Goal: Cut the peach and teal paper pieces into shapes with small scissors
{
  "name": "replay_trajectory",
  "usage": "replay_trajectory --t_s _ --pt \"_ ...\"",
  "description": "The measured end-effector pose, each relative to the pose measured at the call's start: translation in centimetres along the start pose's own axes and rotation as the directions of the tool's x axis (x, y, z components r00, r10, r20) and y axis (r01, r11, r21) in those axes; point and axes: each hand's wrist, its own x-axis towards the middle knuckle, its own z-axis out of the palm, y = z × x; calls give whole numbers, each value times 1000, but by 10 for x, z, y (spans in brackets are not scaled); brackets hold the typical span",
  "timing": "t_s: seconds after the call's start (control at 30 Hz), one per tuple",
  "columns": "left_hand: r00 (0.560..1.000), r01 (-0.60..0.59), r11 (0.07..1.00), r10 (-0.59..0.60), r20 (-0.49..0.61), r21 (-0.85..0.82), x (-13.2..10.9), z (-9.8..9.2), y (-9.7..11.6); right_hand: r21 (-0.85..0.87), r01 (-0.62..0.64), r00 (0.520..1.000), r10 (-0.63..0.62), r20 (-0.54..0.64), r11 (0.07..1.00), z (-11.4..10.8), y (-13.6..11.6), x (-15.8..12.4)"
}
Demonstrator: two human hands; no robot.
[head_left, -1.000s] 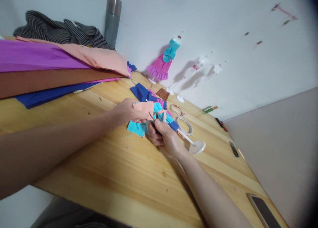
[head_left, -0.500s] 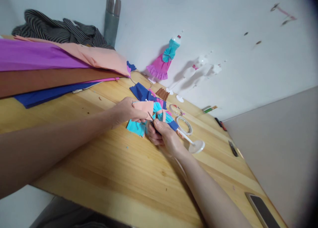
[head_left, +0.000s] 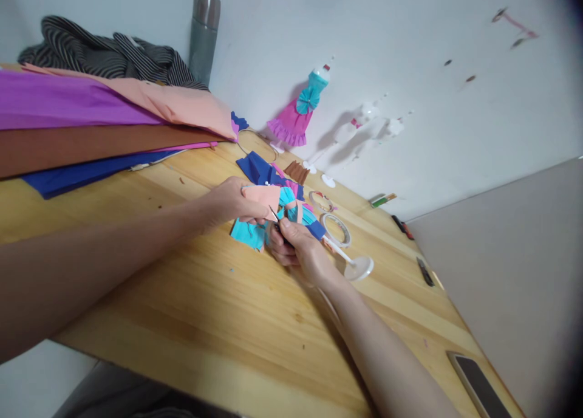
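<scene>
My left hand pinches a flat peach paper piece over the middle of the table. My right hand is closed on small dark scissors, whose blades touch the lower right edge of the peach piece. Just behind the hands lies a small form dressed in turquoise and dark blue paper, its white stand tipped on its side. A turquoise scrap lies below my left hand. Blue paper and a pleated brown piece are farther back.
Large paper sheets and a striped cloth fill the left, beside a grey bottle. A dressed mini mannequin stands by the wall. Tape rolls, a black cutter and a phone lie to the right.
The whole view has shifted very slightly. Both hands keep their places, and the scissor blades look a little closer together against the peach paper.
</scene>
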Motion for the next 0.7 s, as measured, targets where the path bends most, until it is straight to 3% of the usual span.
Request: replay_trajectory --t_s 0.2,0.47,0.7 --pt "999 -5 1000 6 52 -17 1 -2 0 1 -10 1000 10 -24 1000 2 -1 0" --pt "983 39 960 13 184 -278 2 -9 -8 22 5 999 -4 -35 1000 1 0 1" --pt "990 77 950 -38 133 -301 3 -6 -12 39 12 999 -11 -48 999 0 2 3"
